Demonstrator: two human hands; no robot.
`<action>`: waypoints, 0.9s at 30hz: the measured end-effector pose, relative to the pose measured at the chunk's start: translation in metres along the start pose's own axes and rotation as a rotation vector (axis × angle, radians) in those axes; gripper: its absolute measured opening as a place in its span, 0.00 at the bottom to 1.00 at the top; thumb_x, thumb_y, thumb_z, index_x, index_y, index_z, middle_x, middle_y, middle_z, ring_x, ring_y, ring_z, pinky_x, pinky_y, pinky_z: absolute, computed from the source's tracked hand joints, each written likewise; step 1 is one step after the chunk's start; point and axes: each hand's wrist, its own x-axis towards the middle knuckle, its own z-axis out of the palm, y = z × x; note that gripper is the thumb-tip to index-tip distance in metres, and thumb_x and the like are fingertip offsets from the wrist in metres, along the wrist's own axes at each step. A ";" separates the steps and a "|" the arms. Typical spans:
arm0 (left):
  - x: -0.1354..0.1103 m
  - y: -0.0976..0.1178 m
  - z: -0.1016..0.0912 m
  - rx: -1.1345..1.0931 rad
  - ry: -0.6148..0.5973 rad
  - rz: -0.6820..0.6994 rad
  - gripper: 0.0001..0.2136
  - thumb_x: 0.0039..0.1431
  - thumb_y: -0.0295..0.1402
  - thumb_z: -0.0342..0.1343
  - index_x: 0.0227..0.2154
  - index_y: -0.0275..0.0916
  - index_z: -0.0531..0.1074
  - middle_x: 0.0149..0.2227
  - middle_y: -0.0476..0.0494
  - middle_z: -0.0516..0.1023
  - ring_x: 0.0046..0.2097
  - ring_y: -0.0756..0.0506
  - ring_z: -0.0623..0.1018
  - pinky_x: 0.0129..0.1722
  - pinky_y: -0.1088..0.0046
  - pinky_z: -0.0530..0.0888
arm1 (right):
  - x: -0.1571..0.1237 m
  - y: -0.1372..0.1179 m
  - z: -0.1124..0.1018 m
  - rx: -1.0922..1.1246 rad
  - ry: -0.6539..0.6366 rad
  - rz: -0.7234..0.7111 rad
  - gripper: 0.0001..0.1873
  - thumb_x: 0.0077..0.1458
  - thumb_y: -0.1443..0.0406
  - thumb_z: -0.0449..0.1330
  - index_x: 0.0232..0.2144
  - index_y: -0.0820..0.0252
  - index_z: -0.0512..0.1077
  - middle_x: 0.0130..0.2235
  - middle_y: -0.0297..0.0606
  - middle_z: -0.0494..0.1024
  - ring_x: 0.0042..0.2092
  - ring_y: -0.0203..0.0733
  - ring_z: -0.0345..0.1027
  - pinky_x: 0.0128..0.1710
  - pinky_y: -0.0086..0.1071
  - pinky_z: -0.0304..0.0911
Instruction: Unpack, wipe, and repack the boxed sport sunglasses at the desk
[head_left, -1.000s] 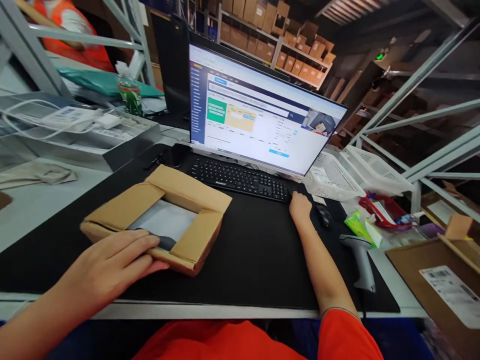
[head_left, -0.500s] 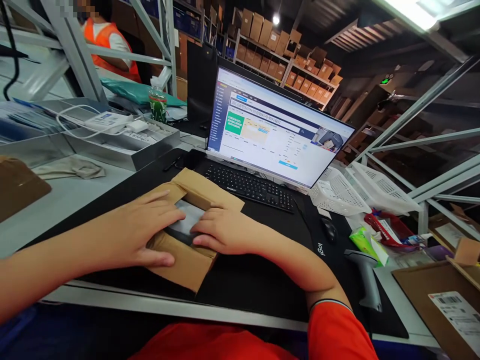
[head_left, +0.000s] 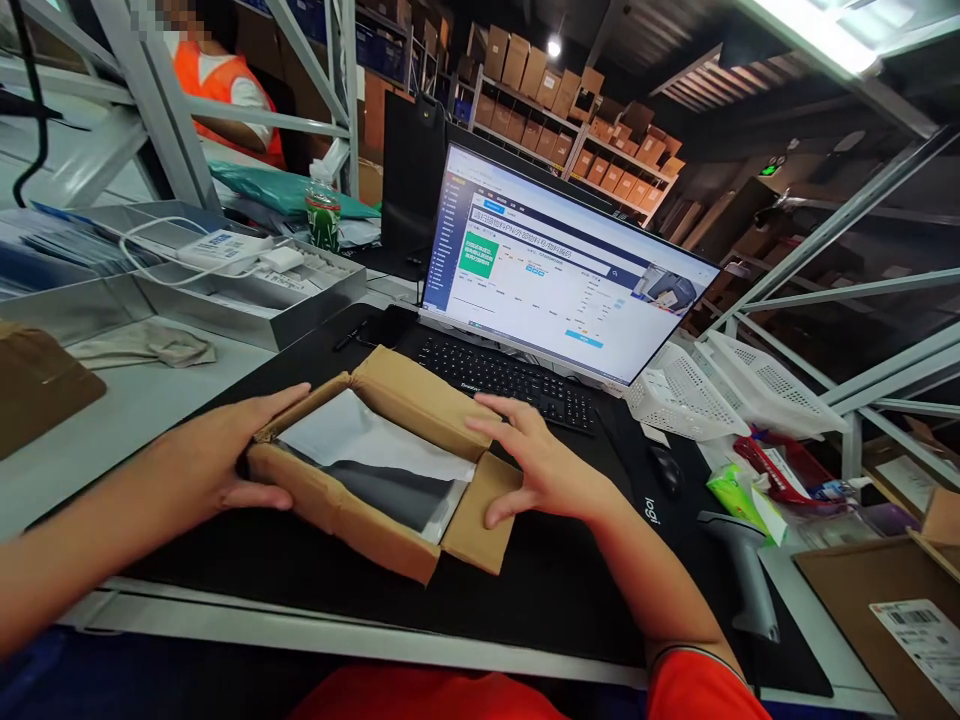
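A flat brown cardboard box lies on the black desk mat with its flaps spread. Inside it a grey and white plastic-wrapped item shows. My left hand grips the box's left end, fingers curled round the flap edge. My right hand rests on the right flap, fingers spread and pressing it outward. Both hands are on the box and nothing else.
Behind the box sit a black keyboard and a lit monitor. A mouse, a barcode scanner, white baskets and another carton are to the right. A metal tray stands at the left. A person in an orange vest works behind.
My right hand left the mouse area and came to the box. Both hands pressed on its contents, then moved apart to the sides, and the flaps now stand spread.
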 end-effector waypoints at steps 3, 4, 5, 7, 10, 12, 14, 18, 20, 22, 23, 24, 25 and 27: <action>-0.016 0.003 0.029 -0.052 0.106 -0.082 0.48 0.57 0.60 0.58 0.76 0.43 0.54 0.71 0.38 0.71 0.61 0.32 0.81 0.60 0.59 0.77 | 0.008 0.017 0.022 0.012 -0.062 0.071 0.76 0.41 0.35 0.76 0.80 0.59 0.48 0.78 0.63 0.54 0.79 0.68 0.48 0.78 0.61 0.45; -0.020 0.004 0.034 -0.041 0.139 -0.106 0.47 0.59 0.62 0.55 0.76 0.44 0.54 0.68 0.38 0.75 0.57 0.32 0.83 0.56 0.59 0.79 | 0.011 0.023 0.031 0.055 -0.083 0.082 0.79 0.39 0.36 0.77 0.81 0.59 0.46 0.78 0.63 0.53 0.79 0.67 0.48 0.78 0.59 0.46; -0.023 0.005 0.036 -0.020 0.167 -0.111 0.45 0.61 0.63 0.53 0.75 0.44 0.56 0.63 0.38 0.79 0.53 0.32 0.84 0.52 0.60 0.80 | 0.013 0.029 0.041 0.102 -0.087 0.093 0.81 0.37 0.37 0.79 0.81 0.59 0.45 0.78 0.63 0.55 0.79 0.67 0.50 0.78 0.57 0.48; -0.025 0.006 0.037 0.049 0.236 -0.039 0.41 0.63 0.66 0.48 0.70 0.44 0.66 0.54 0.38 0.85 0.49 0.32 0.86 0.48 0.60 0.80 | 0.017 0.038 0.062 0.192 -0.048 0.142 0.81 0.31 0.41 0.82 0.80 0.56 0.50 0.75 0.60 0.63 0.77 0.67 0.53 0.77 0.55 0.50; -0.022 0.006 0.037 0.184 0.330 0.132 0.37 0.67 0.67 0.40 0.57 0.48 0.80 0.46 0.38 0.87 0.42 0.33 0.86 0.42 0.61 0.79 | 0.018 0.045 0.081 0.317 0.019 0.241 0.77 0.26 0.45 0.85 0.77 0.50 0.60 0.71 0.54 0.72 0.77 0.68 0.51 0.76 0.55 0.53; -0.022 0.005 0.039 0.244 0.331 0.154 0.37 0.67 0.67 0.37 0.53 0.49 0.82 0.43 0.38 0.87 0.39 0.33 0.85 0.39 0.60 0.78 | 0.016 0.046 0.081 0.377 0.027 0.272 0.74 0.26 0.46 0.85 0.75 0.49 0.64 0.70 0.53 0.72 0.77 0.67 0.51 0.75 0.54 0.55; -0.023 0.006 0.040 0.249 0.283 0.072 0.40 0.66 0.68 0.36 0.58 0.44 0.79 0.44 0.34 0.86 0.39 0.30 0.85 0.39 0.55 0.80 | 0.016 0.043 0.069 0.385 -0.004 0.247 0.73 0.28 0.46 0.85 0.76 0.49 0.63 0.71 0.52 0.72 0.76 0.66 0.55 0.75 0.52 0.56; -0.027 0.012 0.031 0.264 0.339 0.019 0.53 0.61 0.73 0.36 0.68 0.27 0.65 0.60 0.14 0.77 0.53 0.19 0.82 0.53 0.36 0.79 | 0.019 0.018 0.028 0.244 -0.013 0.050 0.57 0.46 0.44 0.79 0.73 0.54 0.67 0.74 0.55 0.66 0.75 0.60 0.62 0.74 0.48 0.58; -0.030 0.020 0.021 0.289 0.480 0.178 0.51 0.61 0.73 0.39 0.66 0.30 0.65 0.68 0.12 0.67 0.64 0.15 0.74 0.66 0.29 0.68 | 0.026 -0.005 0.014 0.092 0.032 -0.019 0.44 0.57 0.44 0.73 0.68 0.59 0.73 0.73 0.56 0.68 0.72 0.56 0.65 0.72 0.46 0.61; -0.034 0.030 0.012 0.289 0.557 0.392 0.39 0.63 0.67 0.50 0.63 0.40 0.67 0.70 0.20 0.65 0.67 0.19 0.72 0.72 0.31 0.62 | 0.037 -0.030 0.009 -0.114 -0.026 -0.026 0.33 0.65 0.47 0.69 0.62 0.63 0.77 0.64 0.55 0.78 0.65 0.54 0.73 0.66 0.45 0.66; -0.036 0.036 0.010 0.277 0.555 0.483 0.30 0.65 0.61 0.55 0.60 0.45 0.69 0.69 0.26 0.68 0.65 0.23 0.75 0.73 0.35 0.62 | 0.044 -0.040 0.010 -0.221 -0.095 -0.014 0.26 0.67 0.50 0.68 0.57 0.64 0.80 0.57 0.53 0.83 0.59 0.53 0.76 0.61 0.44 0.69; -0.039 0.042 0.008 0.253 0.535 0.566 0.23 0.65 0.55 0.59 0.57 0.49 0.70 0.66 0.32 0.73 0.63 0.28 0.77 0.74 0.42 0.63 | 0.051 -0.048 0.011 -0.316 -0.166 0.007 0.18 0.69 0.55 0.67 0.51 0.65 0.82 0.50 0.50 0.86 0.54 0.53 0.78 0.57 0.43 0.70; -0.042 0.049 0.008 0.219 0.515 0.624 0.19 0.66 0.50 0.61 0.54 0.51 0.71 0.62 0.36 0.76 0.59 0.32 0.79 0.74 0.46 0.65 | 0.057 -0.053 0.012 -0.387 -0.212 0.038 0.11 0.70 0.61 0.66 0.45 0.64 0.83 0.45 0.47 0.87 0.50 0.52 0.79 0.52 0.42 0.71; -0.045 0.062 0.008 0.151 0.479 0.626 0.17 0.66 0.47 0.62 0.54 0.52 0.71 0.57 0.39 0.78 0.56 0.34 0.80 0.70 0.49 0.70 | 0.068 -0.054 0.008 -0.437 -0.143 0.123 0.08 0.68 0.70 0.63 0.38 0.62 0.83 0.40 0.44 0.87 0.46 0.50 0.80 0.47 0.40 0.70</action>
